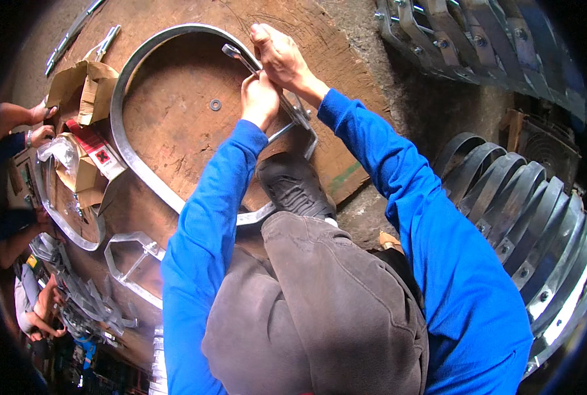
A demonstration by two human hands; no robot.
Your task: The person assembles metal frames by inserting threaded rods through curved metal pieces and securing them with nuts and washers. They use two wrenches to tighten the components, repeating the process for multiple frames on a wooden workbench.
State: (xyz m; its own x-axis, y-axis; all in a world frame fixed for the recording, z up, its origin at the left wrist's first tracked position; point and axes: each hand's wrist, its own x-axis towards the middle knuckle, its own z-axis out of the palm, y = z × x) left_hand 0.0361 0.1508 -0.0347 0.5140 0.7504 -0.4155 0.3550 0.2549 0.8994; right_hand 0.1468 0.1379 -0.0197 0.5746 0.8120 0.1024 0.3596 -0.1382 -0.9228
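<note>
A flat steel hoop (119,118) lies on a worn wooden board (181,131). My left hand (260,101) is closed around a ring-ended wrench (233,52) at the hoop's right side; the ring end sticks out past my fingers. Just above, touching it, my right hand (281,58) is closed, and what lies inside its fingers is hidden. Below my hands, a bolted joint and cross rod (283,130) sit on the hoop's right part. Inside the hoop lies a small dark washer (215,105). My dark shoe (294,186) rests by the hoop's lower right.
Opened cardboard boxes (96,92) with a red packet (96,150) stand left of the hoop. Other people's hands (40,125) reach in there. A smaller metal frame (132,260) lies lower left. Stacked curved steel bands (517,204) stand right, with more bands (464,39) at upper right.
</note>
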